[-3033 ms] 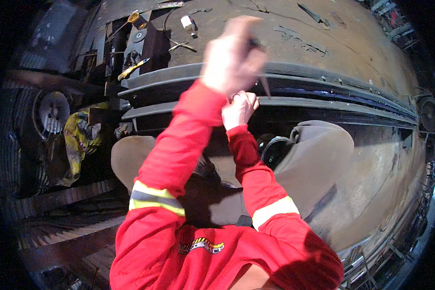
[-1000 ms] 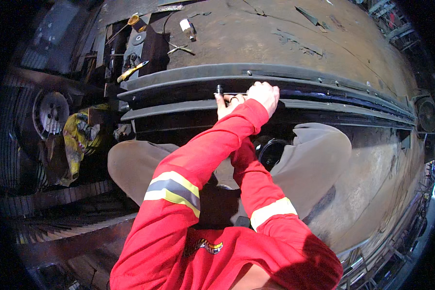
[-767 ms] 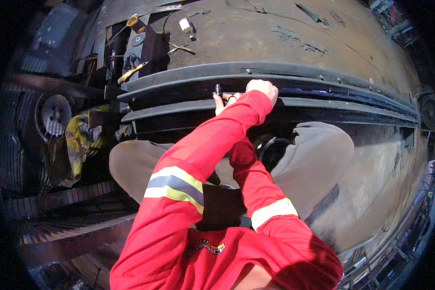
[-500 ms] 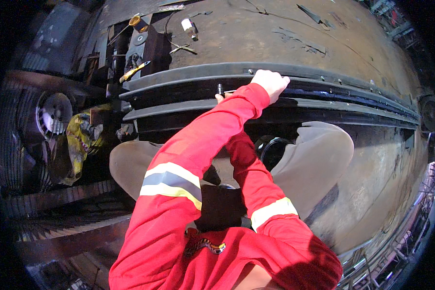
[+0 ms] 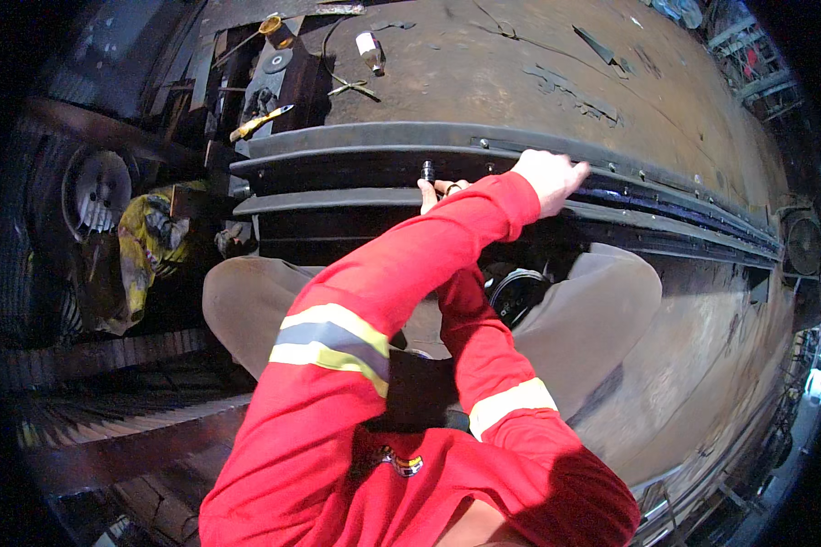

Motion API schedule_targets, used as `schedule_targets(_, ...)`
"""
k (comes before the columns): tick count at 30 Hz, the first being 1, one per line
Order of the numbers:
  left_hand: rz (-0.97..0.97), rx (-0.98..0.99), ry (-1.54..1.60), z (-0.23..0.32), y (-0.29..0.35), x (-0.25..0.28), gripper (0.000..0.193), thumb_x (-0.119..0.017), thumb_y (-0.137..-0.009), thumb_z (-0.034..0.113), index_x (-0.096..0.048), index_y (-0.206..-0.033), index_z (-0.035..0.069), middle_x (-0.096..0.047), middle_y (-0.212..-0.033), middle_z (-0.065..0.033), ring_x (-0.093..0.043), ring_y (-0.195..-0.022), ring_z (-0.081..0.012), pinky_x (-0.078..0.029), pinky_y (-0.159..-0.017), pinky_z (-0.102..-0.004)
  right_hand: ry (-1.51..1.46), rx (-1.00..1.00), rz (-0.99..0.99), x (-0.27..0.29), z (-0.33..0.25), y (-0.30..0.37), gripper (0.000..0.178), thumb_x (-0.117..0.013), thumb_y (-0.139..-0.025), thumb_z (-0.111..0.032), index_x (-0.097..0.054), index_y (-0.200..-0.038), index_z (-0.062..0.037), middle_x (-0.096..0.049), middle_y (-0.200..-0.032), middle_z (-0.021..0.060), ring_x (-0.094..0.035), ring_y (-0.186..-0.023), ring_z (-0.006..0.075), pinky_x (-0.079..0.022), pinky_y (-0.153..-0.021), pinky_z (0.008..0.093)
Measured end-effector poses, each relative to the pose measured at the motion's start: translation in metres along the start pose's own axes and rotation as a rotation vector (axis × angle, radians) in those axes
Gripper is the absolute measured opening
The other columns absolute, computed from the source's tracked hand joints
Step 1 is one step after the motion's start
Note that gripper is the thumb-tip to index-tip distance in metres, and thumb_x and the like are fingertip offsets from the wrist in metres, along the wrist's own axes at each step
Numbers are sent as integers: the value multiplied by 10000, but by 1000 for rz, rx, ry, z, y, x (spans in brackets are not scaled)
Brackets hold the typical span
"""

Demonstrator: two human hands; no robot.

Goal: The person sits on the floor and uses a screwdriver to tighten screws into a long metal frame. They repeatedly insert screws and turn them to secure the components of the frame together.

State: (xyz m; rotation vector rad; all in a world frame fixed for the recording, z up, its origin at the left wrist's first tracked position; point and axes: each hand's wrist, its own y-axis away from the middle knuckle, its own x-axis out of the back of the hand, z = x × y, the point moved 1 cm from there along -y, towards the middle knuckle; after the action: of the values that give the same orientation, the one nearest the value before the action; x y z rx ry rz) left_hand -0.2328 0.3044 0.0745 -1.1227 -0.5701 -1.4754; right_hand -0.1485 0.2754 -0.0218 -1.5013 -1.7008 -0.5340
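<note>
My arms cross, with the left one on top. My left hand (image 5: 550, 181) is closed in a fist over the steel beam (image 5: 365, 138), to the right; what it grips, if anything, is hidden beneath it. My right hand (image 5: 440, 191) reaches out from under the left forearm, in the channel between the beam's ridges. Its thumb and fingers close round the lower end of a short dark ribbed cylinder (image 5: 428, 170), which stands upright. The left sleeve hides the rest of that hand. Several small bolts (image 5: 484, 143) line the beam's far ridge.
A yellow-handled brush (image 5: 261, 122), an amber cup (image 5: 275, 32) and a white-labelled bottle (image 5: 370, 52) lie beyond the beam at the left. A yellow cloth (image 5: 146, 246) lies beside a round metal disc (image 5: 100, 193). My bent knees (image 5: 607, 310) flank my arms.
My left hand has moved right along the beam, still closed. More of my right hand's fingers now show beside the ribbed cylinder. The whole view has shifted slightly.
</note>
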Motion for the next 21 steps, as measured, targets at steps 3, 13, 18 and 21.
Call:
schedule_targets(3,561,-118,401,11,22,67,381,-667,-711,102,-520,-1057,47,-598,-969,-196,-629,-784,-359,-523,-690,-442,98,47,63,18,13,-4,228,-734,-729,-329,-709,-736,-102,-637,-762,64,-546,-930,266,-312,-961,471)
schedule_targets(13,1190,948,977,-160,206,67,375,-582,-868,28,-452,-1219,35,-539,-1045,-174,-641,-793,-290,-611,-653,-445,-62,55,105,10,8,-5,267,-789,-680,-372,-709,-677,-118,-602,-699,-9,-522,-909,216,-288,-985,463)
schedule_targets(18,1161,1028,964,-163,209,50,362,-586,-867,18,-468,-1209,35,-516,-1071,-166,-636,-842,-289,-614,-639,-427,-75,57,107,8,8,-5,270,-793,-673,-369,-709,-679,-113,-606,-701,-6,-524,-907,214,-284,-985,460)
schedule_targets(21,1168,1033,1036,-166,208,44,369,-587,-852,13,-469,-1202,15,-492,-1127,-192,-636,-853,-315,-622,-615,-426,-88,69,118,8,9,-5,270,-796,-669,-365,-710,-679,-109,-605,-695,-5,-526,-897,215,-287,-979,455)
